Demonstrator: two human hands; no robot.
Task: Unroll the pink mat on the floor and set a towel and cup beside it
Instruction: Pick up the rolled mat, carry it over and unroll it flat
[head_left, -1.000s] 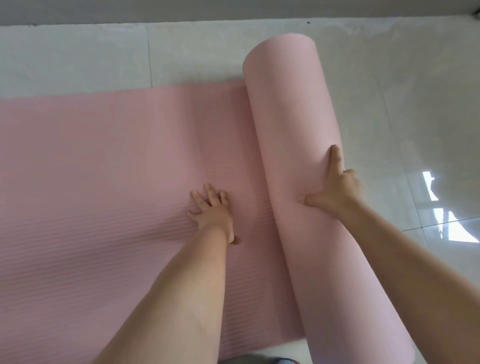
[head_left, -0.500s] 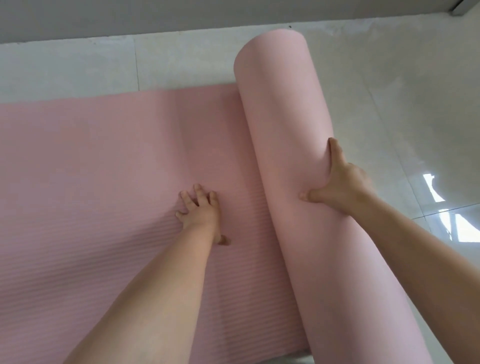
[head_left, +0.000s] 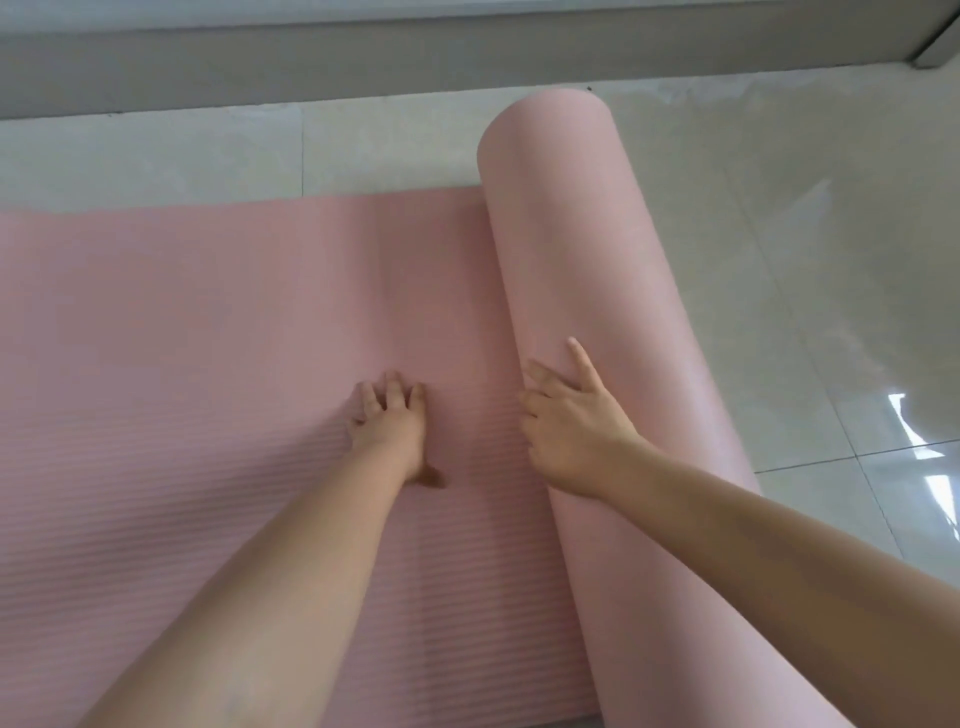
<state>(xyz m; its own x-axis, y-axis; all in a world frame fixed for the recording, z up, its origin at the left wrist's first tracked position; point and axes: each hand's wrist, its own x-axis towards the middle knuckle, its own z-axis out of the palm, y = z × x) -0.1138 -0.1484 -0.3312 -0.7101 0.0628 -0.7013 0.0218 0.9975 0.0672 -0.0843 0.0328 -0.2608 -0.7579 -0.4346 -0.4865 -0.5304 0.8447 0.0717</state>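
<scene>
Your right hand (head_left: 574, 431) has slid off the roll's crest to its left flank, fingers spread, ready for another push. Your left hand (head_left: 390, 423) lies open, pinning the flat part of the pink mat (head_left: 197, 364). The roll (head_left: 597, 291) lies right of both hands on the floor (head_left: 831, 234), much of it unrolled.

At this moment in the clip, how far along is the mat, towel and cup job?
Done: a wide stretch of the pink mat lies flat on the tiled floor. In hand: the left hand presses the flat part while the right hand rests open against the thick roll, which is not yet unrolled. Left: finishing the unrolling, then setting out the towel and cup; neither is in view.
</scene>
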